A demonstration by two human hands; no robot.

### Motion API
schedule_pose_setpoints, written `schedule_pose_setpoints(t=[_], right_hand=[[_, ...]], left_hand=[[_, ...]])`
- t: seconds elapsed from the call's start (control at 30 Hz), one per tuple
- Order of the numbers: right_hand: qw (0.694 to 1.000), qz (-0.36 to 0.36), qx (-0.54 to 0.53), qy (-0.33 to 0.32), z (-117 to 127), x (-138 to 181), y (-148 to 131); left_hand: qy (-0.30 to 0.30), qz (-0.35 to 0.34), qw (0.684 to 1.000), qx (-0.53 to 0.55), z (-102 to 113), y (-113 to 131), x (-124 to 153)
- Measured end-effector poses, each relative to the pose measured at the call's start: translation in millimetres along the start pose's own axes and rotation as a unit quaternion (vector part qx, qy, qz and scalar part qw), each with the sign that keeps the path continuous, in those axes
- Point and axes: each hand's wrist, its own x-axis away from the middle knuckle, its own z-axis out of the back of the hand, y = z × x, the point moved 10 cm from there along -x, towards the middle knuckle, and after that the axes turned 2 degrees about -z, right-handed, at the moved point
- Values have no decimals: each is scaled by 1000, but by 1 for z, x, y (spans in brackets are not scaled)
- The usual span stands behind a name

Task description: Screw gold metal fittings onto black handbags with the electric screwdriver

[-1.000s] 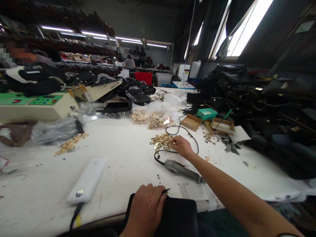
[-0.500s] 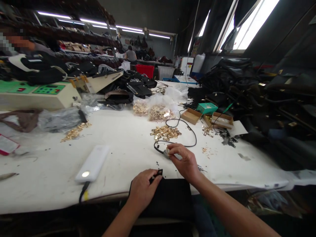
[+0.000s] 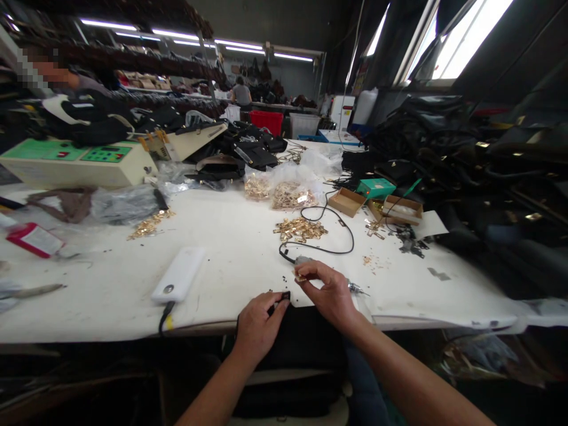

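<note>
A black bag piece (image 3: 306, 346) lies at the table's front edge, under and beside my hands. My left hand (image 3: 257, 325) is closed, thumb and fingers pinching a small black tab (image 3: 286, 296) at the piece's upper edge. Up and to the right, my right hand (image 3: 328, 290) pinches a small gold metal fitting (image 3: 300, 276) between thumb and fingertips, a short way from the tab. Partly hidden behind that hand lies an electric screwdriver (image 3: 356, 289) with its bit pointing right. A pile of gold fittings (image 3: 299, 229) is spread beyond my hands.
A black cable (image 3: 353, 234) loops across the white table (image 3: 235, 236). Bags of gold fittings (image 3: 290, 196) and open cardboard boxes (image 3: 347, 202) stand behind. To the left are a white power bank (image 3: 180, 275) and a red-labelled bottle (image 3: 38, 239). Black bags (image 3: 412, 136) are heaped right.
My right hand has come slightly down and left with the gold fitting, nearer the tab. The left hand keeps its pinch. The whole view has shifted a little.
</note>
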Motion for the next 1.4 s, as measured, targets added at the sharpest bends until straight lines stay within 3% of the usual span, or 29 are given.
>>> schedule_pose_setpoints(t=[0.1, 0.17, 0.27, 0.5, 0.83, 1.2, 1.4], right_hand=[[989, -131, -12, -65, -14, 7, 26], [976, -176, -16, -130, -27, 14, 34], [963, -189, -19, -191, -40, 19, 37], [955, -213, -8, -205, -45, 20, 38], [954, -205, -16, -219, -48, 21, 37], [967, -81, 153, -186, -49, 21, 18], [968, -84, 154, -179, -49, 21, 19]], left_hand=[[5, -2, 1000, 11, 0, 1, 3], [14, 4, 1000, 19, 1, 0, 5], [24, 11, 999, 45, 1, -3, 5], [28, 17, 994, 100, 0, -5, 3], [18, 37, 994, 105, -1, -7, 1], [31, 46, 994, 99, 4, -6, 0], [19, 70, 988, 136, 3, -9, -2]])
